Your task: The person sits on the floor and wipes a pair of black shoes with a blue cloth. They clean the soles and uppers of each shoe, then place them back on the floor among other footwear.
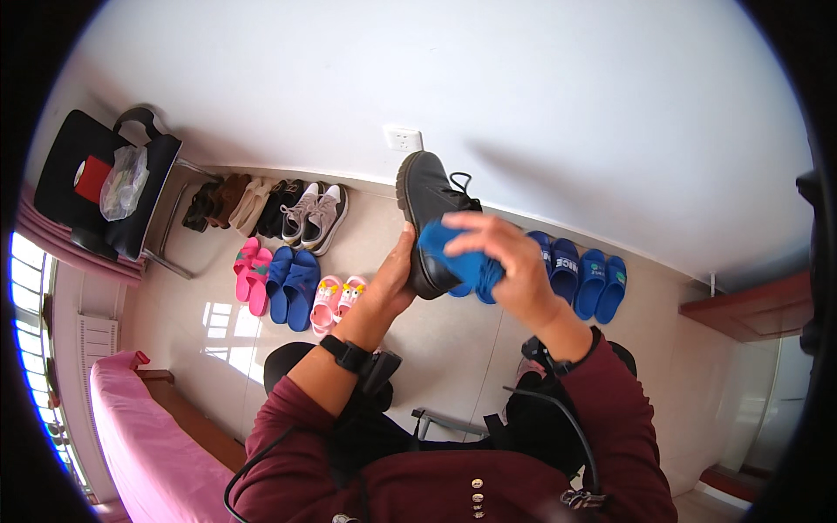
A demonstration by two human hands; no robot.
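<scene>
A black lace-up ankle boot [428, 186] with a thick ridged sole is held up in front of me, its toe pointing towards the wall. My left hand [395, 271] grips it by the sole, near the heel. In my right hand [507, 261] is a blue cloth [461, 252], pressed against the side of the boot or just over it; contact is hard to tell. Motion blurs the right fingers and the cloth. A dark lace loop stands up from the boot, and the cloth covers much of its ankle part.
Along the wall stand grey-and-white sneakers [320, 216] and other shoes. Nearer are pink slippers [254, 274], blue slippers [292, 287] and pink children's clogs [337, 301]. More blue slippers [592, 284] lie to the right. A black chair [147, 196] holds a plastic bag [124, 183]. A pink-covered bed [144, 431] is at left.
</scene>
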